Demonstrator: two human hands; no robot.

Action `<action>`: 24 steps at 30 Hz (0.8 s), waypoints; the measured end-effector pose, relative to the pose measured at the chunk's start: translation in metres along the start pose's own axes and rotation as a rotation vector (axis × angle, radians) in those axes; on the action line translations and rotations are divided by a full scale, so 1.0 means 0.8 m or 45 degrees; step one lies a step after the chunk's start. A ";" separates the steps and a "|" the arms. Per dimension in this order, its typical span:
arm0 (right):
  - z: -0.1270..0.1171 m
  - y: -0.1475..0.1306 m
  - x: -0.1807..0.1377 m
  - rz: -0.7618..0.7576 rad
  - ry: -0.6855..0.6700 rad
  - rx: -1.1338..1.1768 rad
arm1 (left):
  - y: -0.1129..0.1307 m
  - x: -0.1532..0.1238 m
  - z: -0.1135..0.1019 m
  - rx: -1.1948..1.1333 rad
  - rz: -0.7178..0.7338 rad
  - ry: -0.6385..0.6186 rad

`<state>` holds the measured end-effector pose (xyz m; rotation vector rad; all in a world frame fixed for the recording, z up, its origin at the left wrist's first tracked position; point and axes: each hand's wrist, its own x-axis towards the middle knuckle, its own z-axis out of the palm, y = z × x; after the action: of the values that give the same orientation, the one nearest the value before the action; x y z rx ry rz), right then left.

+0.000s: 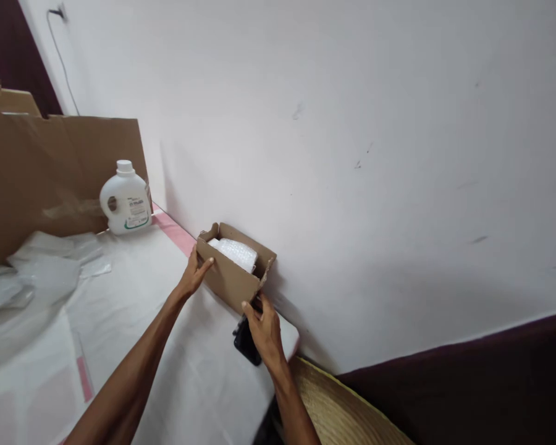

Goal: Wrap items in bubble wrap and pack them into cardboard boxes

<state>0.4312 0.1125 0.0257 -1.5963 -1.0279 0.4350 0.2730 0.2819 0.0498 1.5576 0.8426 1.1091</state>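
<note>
Just off-centre, eight o'clock: open brown rectangular cardboard box, white bubble-wrapped bundle inside.
Box's ends: your left hand grips at nine o'clock, right hand at five, probably for balance.

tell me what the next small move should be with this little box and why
I'd probably shift the cardboard box slightly left, keeping it level: the left hand and right hand hold its two ends, its top is open with white bubble wrap inside, and a black object lies close by, partly hidden by the right hand.
</note>
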 end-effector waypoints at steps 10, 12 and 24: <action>-0.010 -0.008 -0.005 0.039 0.011 -0.059 | -0.014 -0.013 0.010 -0.001 -0.177 0.141; -0.016 -0.019 -0.015 -0.021 0.135 -0.154 | -0.014 -0.045 0.006 0.007 -0.247 0.208; 0.166 -0.109 -0.171 -0.411 -0.857 0.218 | 0.037 -0.400 -0.092 0.322 -0.456 1.047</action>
<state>0.2236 0.0817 0.0333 -1.1113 -1.6727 0.8400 0.0959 0.0070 0.0068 1.0428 1.7893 1.4162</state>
